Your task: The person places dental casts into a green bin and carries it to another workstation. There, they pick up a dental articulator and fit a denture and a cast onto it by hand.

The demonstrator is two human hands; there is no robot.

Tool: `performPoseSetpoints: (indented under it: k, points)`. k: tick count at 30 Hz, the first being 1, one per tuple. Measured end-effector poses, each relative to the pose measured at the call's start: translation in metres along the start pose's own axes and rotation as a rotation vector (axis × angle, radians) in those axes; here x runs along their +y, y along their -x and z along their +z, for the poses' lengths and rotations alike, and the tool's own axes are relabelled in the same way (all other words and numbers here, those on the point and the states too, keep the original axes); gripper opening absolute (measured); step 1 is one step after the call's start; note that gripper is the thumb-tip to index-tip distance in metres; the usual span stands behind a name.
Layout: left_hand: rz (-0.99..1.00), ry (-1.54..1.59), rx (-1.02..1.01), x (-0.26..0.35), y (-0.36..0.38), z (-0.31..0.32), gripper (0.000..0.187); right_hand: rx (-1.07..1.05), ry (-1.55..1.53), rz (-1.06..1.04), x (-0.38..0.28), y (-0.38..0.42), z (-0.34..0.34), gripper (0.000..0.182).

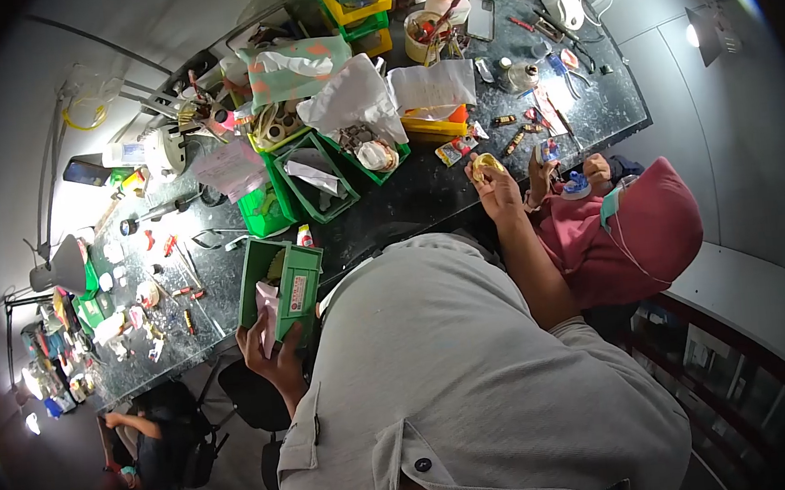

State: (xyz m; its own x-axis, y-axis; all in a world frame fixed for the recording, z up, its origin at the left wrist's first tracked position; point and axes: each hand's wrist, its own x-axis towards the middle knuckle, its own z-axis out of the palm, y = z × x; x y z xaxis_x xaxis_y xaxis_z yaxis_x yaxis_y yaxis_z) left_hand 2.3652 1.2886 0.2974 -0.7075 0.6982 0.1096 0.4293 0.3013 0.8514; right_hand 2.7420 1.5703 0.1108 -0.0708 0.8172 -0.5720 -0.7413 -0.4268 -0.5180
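My left hand (272, 360) is closed on the near end of a green plastic bin (293, 274), tilted beside the bench edge. A pale pink paper slip (268, 312) lies inside it, close to my fingers, along with something yellowish. To the right, my right hand (500, 194) grips a small yellow, curved dental cast (486, 166), held up between thumb and fingers. Partly covered by my fingers, its underside does not show. Just beyond it, a co-worker's hand (597, 169) is near a blue-and-white dental piece (576, 185).
More green bins (317, 182) with papers stand on the dark bench (367, 224). A person in a pink head covering (662, 231) sits close at my right. Tools, a glass bottle (520, 77) and a brush pot (426, 37) crowd the back. Another person (153, 443) is at lower left.
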Motion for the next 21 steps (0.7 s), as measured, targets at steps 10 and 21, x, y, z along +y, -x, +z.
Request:
performPoseSetpoints:
  k: [10,21]
  points:
    - [0.059,-0.087,-0.030,-0.002,-0.005,-0.003,0.046,0.039,0.021,-0.024,-0.004,0.005,0.010,0.026]
    - [0.038,-0.088,-0.038,0.003,-0.005,-0.005,0.049,0.012,0.028,-0.011,-0.004,0.007,0.009,0.031]
